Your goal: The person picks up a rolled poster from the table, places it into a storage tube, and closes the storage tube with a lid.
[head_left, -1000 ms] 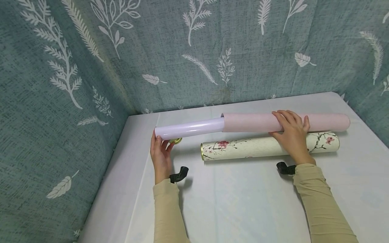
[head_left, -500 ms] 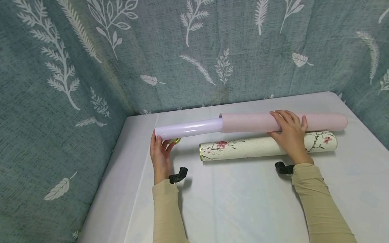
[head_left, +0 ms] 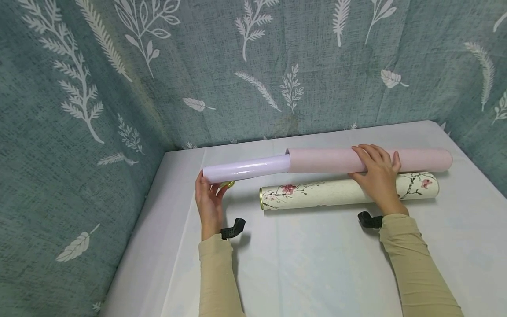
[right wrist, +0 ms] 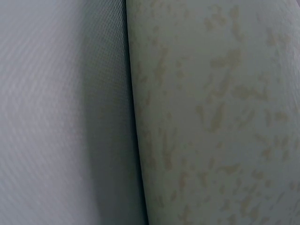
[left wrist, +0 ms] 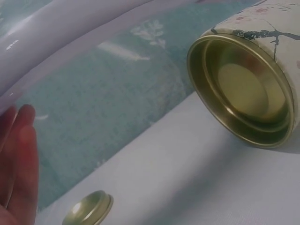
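A glossy pale lilac roll (head_left: 249,168) sticks out of the left mouth of a pink tube (head_left: 321,160). My left hand (head_left: 209,204) holds the roll's free left end, slightly above the table. Across the pink tube's middle lies my right hand (head_left: 378,178), fingers over its top and thumb on the near side. A cream tube with blossom print (head_left: 317,194) rests just in front, partly under my right hand and wrist. Its gold-rimmed end (left wrist: 243,89) faces left. A small gold lid (left wrist: 89,208) lies on the table, partly hidden by my left hand in the head view.
A white cloth covers the table (head_left: 317,259). Green-grey leaf-print curtains (head_left: 222,66) hang close behind it and along its left side. A black wrist mount (head_left: 233,228) juts from my left wrist, another (head_left: 370,219) from my right.
The view shifts a little; everything appears slightly further left than a second ago. Both hands keep their hold, and the roll's visible length looks nearly the same.
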`<state>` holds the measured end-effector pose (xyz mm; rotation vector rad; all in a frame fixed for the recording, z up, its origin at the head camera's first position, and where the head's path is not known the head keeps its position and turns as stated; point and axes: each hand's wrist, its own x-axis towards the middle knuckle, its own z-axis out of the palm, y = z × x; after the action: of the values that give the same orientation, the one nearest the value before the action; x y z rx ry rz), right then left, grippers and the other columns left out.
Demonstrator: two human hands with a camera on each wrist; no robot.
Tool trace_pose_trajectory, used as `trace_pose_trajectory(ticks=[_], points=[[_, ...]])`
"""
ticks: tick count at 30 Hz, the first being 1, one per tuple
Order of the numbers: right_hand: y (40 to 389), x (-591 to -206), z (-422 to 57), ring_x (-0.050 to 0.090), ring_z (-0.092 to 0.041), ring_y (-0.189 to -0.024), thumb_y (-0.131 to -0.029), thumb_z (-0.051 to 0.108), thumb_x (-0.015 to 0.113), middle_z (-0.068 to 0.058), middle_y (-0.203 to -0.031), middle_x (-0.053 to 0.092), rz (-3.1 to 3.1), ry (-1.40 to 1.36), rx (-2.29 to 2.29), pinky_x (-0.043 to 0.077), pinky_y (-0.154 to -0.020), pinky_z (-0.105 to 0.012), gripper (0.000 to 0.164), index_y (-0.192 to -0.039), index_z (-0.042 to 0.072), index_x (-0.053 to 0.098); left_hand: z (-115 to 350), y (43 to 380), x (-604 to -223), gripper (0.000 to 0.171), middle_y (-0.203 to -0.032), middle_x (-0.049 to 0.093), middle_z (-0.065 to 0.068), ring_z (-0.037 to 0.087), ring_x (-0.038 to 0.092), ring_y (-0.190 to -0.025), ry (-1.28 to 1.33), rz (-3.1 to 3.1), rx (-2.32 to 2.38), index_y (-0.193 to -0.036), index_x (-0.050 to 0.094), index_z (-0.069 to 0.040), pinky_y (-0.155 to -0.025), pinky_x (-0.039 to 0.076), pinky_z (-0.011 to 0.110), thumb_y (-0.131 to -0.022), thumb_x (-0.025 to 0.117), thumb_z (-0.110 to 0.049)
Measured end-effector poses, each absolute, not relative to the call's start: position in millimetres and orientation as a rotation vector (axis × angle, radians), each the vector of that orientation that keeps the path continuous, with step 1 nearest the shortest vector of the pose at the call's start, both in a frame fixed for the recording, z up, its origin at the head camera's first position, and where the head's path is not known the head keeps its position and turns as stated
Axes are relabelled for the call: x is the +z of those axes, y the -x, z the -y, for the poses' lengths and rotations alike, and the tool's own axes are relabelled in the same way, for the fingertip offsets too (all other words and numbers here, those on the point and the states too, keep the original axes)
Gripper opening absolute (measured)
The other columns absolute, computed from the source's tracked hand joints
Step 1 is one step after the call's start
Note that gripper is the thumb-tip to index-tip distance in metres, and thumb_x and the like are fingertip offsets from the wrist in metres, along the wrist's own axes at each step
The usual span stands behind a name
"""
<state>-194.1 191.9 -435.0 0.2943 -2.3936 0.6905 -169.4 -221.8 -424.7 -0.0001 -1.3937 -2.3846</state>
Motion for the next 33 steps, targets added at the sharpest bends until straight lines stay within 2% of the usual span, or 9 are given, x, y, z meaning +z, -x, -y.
trace_pose_trajectory(ticks=[4, 13, 20, 28, 33], points=[[194.2, -435.9, -191.5, 0.032, -0.027, -0.122, -0.059, 0.013, 0.083, -0.005, -0.127, 0.047, 2.391, -0.290, 0.688, -0.002, -0.101, -0.056, 0.071, -0.123, 0.017, 0.052, 221.8, 169.6, -424.2, 0.043, -0.121, 0.047, 0.014, 0.026, 0.054, -0.100, 0.005, 1.402, -2.370, -0.129, 0.043, -0.016, -0.084, 0.046, 0.041, -0.091, 0.050, -0.034], [193.7, -437.1, -191.8, 0.032, -0.026, -0.122, -0.060, 0.013, 0.083, -0.005, -0.127, 0.047, 2.379, -0.290, 0.689, -0.003, -0.101, -0.056, 0.071, -0.124, 0.017, 0.053, 220.3, 170.6, -421.7, 0.042, -0.121, 0.045, 0.014, 0.027, 0.053, -0.099, 0.009, 1.416, -2.360, -0.129, 0.044, -0.016, -0.092, 0.034, 0.055, -0.091, 0.050, -0.031], [193.9, -436.6, -191.0, 0.031, -0.026, -0.122, -0.059, 0.013, 0.083, -0.005, -0.127, 0.047, 2.380, -0.292, 0.696, -0.003, -0.101, -0.056, 0.071, -0.123, 0.017, 0.053, 218.1, 168.8, -419.6, 0.042, -0.124, 0.046, 0.012, 0.027, 0.052, -0.104, -0.030, 1.494, -2.319, -0.130, 0.044, -0.021, -0.091, 0.039, 0.049, -0.090, 0.051, -0.033], [193.8, -436.1, -191.3, 0.031, -0.026, -0.123, -0.060, 0.014, 0.083, -0.005, -0.128, 0.047, 2.390, -0.291, 0.692, -0.003, -0.101, -0.056, 0.071, -0.124, 0.018, 0.052, 216.5, 169.7, -419.4, 0.043, -0.124, 0.046, 0.013, 0.028, 0.051, -0.106, -0.004, 1.461, -2.349, -0.130, 0.044, -0.018, -0.094, 0.033, 0.054, -0.090, 0.053, -0.032], [193.4, -435.6, -191.6, 0.031, -0.026, -0.124, -0.060, 0.013, 0.083, -0.006, -0.128, 0.047, 2.397, -0.301, 0.694, -0.003, -0.101, -0.057, 0.071, -0.124, 0.017, 0.052, 215.7, 170.1, -419.5, 0.042, -0.124, 0.046, 0.014, 0.030, 0.051, -0.106, -0.003, 1.457, -2.361, -0.130, 0.044, -0.018, -0.092, 0.037, 0.050, -0.090, 0.053, -0.030]])
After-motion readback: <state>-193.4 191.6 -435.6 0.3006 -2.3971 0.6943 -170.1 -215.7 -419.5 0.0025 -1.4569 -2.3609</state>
